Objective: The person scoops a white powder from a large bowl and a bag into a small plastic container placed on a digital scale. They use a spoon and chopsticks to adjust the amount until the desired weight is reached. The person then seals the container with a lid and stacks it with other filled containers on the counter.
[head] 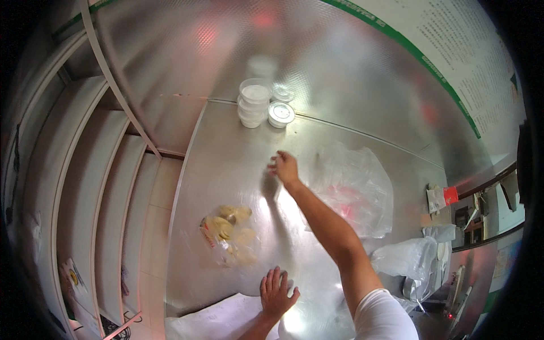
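My left hand (278, 293) rests palm down on the steel tabletop (191, 182), fingers spread and holding nothing. My right hand (284, 169) stretches out over the far half of the table, slightly blurred, its fingers loosely bent and apart with nothing visible in them. Beyond it, against the metal back wall, stands a stack of clear round plastic tubs (254, 104). Beside the stack sits a lidded round container (281, 114). Left of the reaching arm lies a clear plastic bag of pale yellow pieces (229, 233), which look like food.
Large clear plastic bags (361, 191) lie right of my forearm. A bundle of plastic bags (408, 257) and a red and white packet (442, 199) sit along the right edge. White sheeting (225, 316) covers the near edge. Shelves (80, 191) stand at left.
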`<state>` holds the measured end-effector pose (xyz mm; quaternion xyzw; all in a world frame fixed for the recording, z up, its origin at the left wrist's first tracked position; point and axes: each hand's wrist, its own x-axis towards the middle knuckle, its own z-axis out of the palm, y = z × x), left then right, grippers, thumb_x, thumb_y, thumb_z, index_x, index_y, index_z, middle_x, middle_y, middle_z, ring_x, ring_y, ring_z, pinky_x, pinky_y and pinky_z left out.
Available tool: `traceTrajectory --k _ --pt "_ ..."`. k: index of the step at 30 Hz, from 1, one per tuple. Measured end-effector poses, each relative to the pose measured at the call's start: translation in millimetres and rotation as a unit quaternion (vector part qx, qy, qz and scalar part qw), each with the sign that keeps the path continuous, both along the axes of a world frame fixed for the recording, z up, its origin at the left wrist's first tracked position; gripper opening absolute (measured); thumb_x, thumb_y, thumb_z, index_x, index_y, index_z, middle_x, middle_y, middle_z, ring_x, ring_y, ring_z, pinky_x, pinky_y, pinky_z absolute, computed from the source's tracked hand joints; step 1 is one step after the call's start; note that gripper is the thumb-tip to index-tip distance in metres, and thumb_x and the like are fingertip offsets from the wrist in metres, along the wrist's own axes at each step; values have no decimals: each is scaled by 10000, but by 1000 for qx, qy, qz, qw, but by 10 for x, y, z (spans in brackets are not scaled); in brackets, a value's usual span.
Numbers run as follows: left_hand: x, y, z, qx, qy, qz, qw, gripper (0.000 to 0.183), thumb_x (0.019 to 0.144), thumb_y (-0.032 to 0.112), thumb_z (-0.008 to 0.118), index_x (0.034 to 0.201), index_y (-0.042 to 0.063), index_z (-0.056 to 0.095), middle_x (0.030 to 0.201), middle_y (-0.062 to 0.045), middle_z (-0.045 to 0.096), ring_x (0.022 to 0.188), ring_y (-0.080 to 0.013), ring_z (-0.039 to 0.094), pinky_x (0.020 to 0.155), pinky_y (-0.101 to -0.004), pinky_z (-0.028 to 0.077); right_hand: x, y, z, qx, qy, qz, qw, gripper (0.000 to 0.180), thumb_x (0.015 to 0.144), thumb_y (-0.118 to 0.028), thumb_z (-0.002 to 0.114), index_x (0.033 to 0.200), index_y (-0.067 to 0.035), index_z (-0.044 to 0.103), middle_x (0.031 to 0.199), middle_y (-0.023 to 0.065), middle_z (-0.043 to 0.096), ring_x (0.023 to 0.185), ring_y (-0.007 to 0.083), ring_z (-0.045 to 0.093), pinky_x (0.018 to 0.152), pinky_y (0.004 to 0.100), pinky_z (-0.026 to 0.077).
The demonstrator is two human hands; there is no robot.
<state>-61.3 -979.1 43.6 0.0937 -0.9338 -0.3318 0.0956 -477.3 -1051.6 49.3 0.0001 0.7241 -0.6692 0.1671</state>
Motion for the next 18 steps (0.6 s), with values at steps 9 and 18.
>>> traceTrajectory --k 9,18 --pt "39 69 54 -28 25 11 999 563 791 325 716 1236 1 601 1460 -211 465 1381 -388 400 1150 -537 278 2304 888 330 -42 -100 32 994 302 1025 -156 504 1218 45 623 964 131 711 764 171 690 654 282 567" --pt "173 189 28 -55 63 39 996 504 789 294 697 1211 29 624 1443 -191 504 1386 -349 414 1174 -495 276 4743 2670 389 103 -144 -2 984 285 1017 -193 533 1116 33 676 891 87 717 757 149 681 659 281 545"
